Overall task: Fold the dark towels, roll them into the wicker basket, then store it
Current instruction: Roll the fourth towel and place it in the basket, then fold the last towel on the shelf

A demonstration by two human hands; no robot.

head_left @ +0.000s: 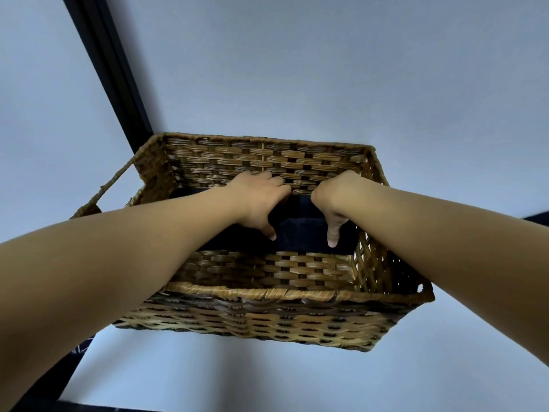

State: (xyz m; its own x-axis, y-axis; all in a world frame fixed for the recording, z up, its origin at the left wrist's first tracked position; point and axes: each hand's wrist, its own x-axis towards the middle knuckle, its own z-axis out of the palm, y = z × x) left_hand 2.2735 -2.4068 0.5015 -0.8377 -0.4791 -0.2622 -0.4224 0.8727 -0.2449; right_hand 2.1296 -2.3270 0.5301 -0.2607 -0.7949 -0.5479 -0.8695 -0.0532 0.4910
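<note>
Both hands are reaching down into the wicker basket [267, 295], which is sitting on a pale surface [208, 376]. The left hand [258, 197] and the right hand [335, 197] are curling their fingers around a dark towel [300, 230] lying at the bottom of the basket, thumbs pointing toward the near wall. A rope handle [104, 188] is sticking out from the basket's left side.

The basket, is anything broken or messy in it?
Nothing stands out. The wicker basket looks whole, the dark towels lie inside against its far wall, and both hands are on them.
</note>
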